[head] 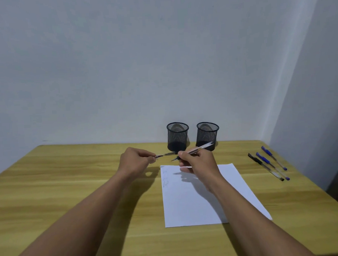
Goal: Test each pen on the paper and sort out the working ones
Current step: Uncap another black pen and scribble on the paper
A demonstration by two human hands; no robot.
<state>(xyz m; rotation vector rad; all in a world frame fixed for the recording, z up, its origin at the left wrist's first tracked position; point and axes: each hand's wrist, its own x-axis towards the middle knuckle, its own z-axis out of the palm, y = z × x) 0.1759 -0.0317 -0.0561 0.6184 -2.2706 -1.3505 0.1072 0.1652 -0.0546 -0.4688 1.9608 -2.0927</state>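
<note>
Pen point(201, 147) gripped by right hand point(197, 163); left hand point(134, 159) pinched probable cap point(165, 154). Wooden table point(69, 182), paper point(188, 205), 2 mesh cups point(177, 136), grey wall point(122, 71).

cups point(177, 136) behind paper point(188, 205) | pens point(268, 163) right of paper | all on table point(68, 172)

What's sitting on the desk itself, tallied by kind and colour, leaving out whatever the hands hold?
Blue pens: 2
Black pen: 1
Black mesh cups: 2
Paper sheet: 1
Total: 6
</note>
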